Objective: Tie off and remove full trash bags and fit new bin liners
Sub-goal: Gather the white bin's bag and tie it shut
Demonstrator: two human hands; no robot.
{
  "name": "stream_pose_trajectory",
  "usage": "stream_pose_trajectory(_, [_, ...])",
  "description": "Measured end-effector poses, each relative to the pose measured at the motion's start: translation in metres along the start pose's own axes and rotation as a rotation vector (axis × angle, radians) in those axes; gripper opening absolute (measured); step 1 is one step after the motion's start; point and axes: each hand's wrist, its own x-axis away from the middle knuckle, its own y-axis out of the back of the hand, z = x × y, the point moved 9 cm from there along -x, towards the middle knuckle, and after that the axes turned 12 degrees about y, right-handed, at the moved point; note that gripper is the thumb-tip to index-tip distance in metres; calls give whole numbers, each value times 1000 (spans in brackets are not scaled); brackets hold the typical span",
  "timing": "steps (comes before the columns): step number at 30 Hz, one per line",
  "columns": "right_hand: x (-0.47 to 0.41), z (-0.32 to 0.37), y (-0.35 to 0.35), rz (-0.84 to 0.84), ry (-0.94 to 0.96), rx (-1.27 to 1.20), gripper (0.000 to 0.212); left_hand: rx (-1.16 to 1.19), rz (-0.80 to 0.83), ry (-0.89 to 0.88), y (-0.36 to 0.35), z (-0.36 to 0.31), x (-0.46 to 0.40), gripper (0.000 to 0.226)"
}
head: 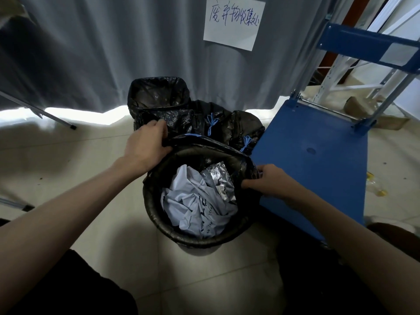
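Observation:
A round bin stands on the floor in front of me, lined with a black trash bag [193, 233] whose edge folds over the rim. Crumpled white paper [193, 201] and a silver foil wrapper [219, 178] lie inside. My left hand [146, 146] pinches the bag's edge at the far left rim. My right hand [270, 181] pinches the edge at the right rim. A blue drawstring [193, 134] shows along the far rim. Behind stand two tied black bags [241, 126] with blue ties and a second bin [159, 94] with an open black liner.
A blue platform trolley [318, 155] sits close on the right, touching the bin's side. A grey curtain [91, 53] with a handwritten paper sign [234, 21] hangs behind. Metal stand legs [56, 119] are at the left. Small litter [377, 189] lies on the tiled floor at the right.

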Motion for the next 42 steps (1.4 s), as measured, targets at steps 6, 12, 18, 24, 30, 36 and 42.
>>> stream_pose_trajectory(6, [24,-13,1,34,-60,-121,38,256,149,-379,-9,-96,59,21])
stream_pose_trajectory(12, [39,-15,11,-93,-106,-290,30,274,422,-574,-65,-165,149,24])
stream_pose_trajectory(18, [46,-18,16,-323,-154,-864,9,191,338,-645,-71,-163,158,17])
stream_pose_trajectory(24, [48,-14,9,-296,-159,-996,9,467,339,-315,-55,-137,152,27])
stream_pose_trajectory(30, [47,-8,7,-315,-174,-1023,16,247,362,-342,-62,-137,167,31])
stream_pose_trajectory(36, [47,-24,14,-379,-222,-983,1,236,384,-280,-54,-132,165,34])
stream_pose_trajectory(42, [47,-40,13,-359,-274,-869,3,147,401,-373,-57,-130,189,27])
